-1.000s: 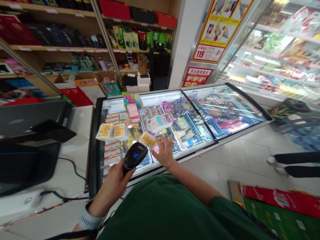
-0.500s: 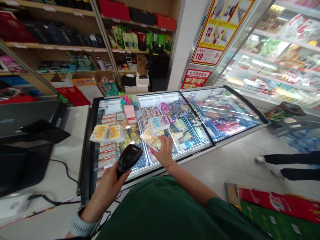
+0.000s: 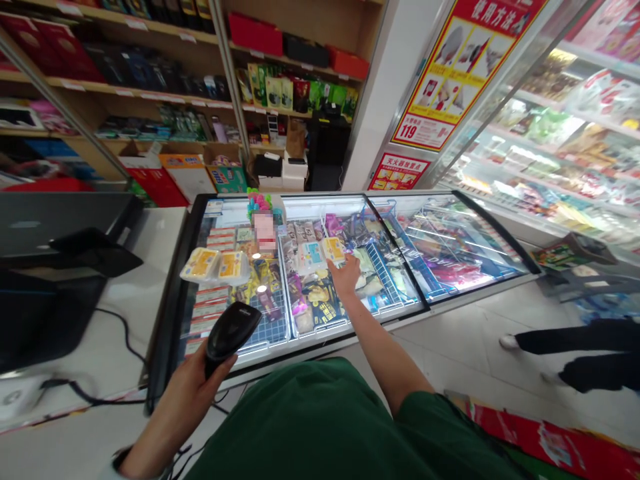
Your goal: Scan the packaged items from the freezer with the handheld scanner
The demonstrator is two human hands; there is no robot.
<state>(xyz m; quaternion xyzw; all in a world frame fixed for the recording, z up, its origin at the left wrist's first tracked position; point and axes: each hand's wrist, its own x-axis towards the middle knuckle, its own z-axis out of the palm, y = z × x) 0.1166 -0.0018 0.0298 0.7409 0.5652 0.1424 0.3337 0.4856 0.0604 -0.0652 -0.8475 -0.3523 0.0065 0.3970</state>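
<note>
My left hand point(image 3: 197, 380) is wrapped round the handle of a black handheld scanner point(image 3: 233, 333), above the front left of the glass-topped freezer point(image 3: 280, 357). My right hand point(image 3: 346, 275) reaches over the glass, its fingers at the near edge of a yellow-labelled pack point(image 3: 334, 250). That pack lies beside a blue-labelled pack point(image 3: 311, 255). Two more yellow-labelled packs point(image 3: 201, 264) point(image 3: 233, 267) sit side by side on the left of the glass.
Left stands a counter point(image 3: 135, 287) with a dark monitor point(image 3: 60, 223) and cables. Behind are stocked shelves point(image 3: 150, 93) and open boxes point(image 3: 185, 177). A person's dark-trousered legs point(image 3: 575, 340) are at the right, near a red-covered stack point(image 3: 540, 433).
My right hand has moved forward and right, bringing the yellow-labelled pack next to the blue-labelled one. My left hand with the scanner has drawn back to the left.
</note>
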